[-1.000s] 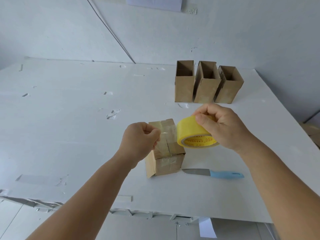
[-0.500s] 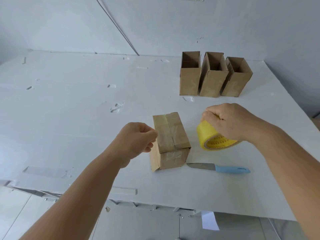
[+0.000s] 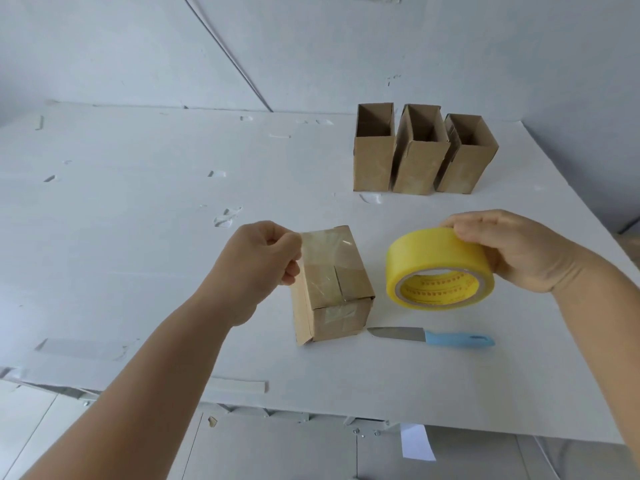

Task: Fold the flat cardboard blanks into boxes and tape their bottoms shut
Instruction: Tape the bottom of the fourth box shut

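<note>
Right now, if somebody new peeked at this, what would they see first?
Probably the bright yellow tape roll, held above the white table by the right hand. Next, the cardboard box in the middle, where the left hand pinches clear tape. A blue-handled knife lies beside it.

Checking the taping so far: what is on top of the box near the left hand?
Clear tape across the box flaps' seam, its end pinched by the left hand. That hand hides the left edge.

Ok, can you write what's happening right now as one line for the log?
left hand pinches tape end over box | right hand holds yellow tape roll | knife on table | three boxes stand behind
</note>
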